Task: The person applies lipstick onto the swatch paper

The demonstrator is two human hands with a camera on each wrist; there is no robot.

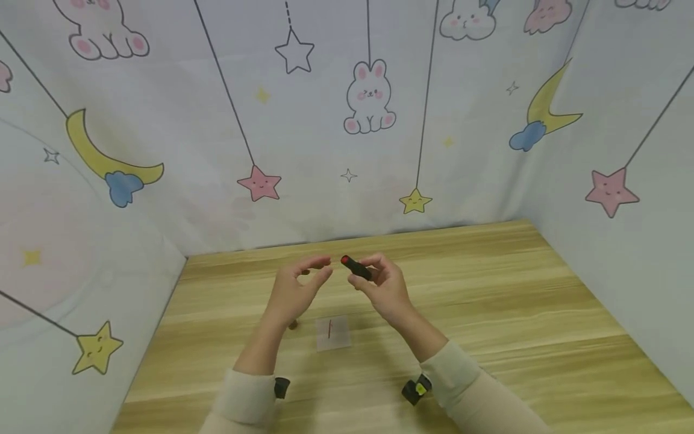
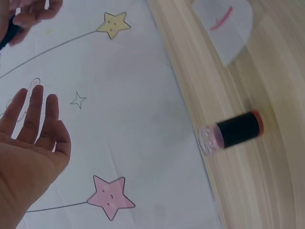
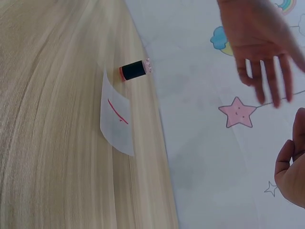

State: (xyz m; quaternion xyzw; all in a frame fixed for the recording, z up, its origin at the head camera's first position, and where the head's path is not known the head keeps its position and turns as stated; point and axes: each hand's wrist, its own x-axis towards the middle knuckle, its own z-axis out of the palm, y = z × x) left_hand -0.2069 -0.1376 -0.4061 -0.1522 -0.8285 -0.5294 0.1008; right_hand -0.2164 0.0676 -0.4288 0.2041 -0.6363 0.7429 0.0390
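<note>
In the head view my right hand (image 1: 386, 289) pinches a slim black lipstick (image 1: 359, 269) between thumb and fingers, its red end pointing left toward the other hand. My left hand (image 1: 297, 292) is held up just left of that red end, fingers loosely bent, with nothing in its grip. Both hands are raised above the table. In the right wrist view the lipstick is hidden from sight. Below lies a small white paper (image 1: 333, 333) with a red stroke. A short black cylinder (image 2: 238, 130) with a clear, beaded-looking end and a red opposite end lies on the tabletop.
The wood-grain table (image 1: 488, 289) is bounded by a white cloth (image 1: 325, 120) printed with stars, moons and bunnies at the back and both sides. In the head view my left forearm mostly covers the black cylinder. Dark straps (image 1: 416, 389) sit at the wrists.
</note>
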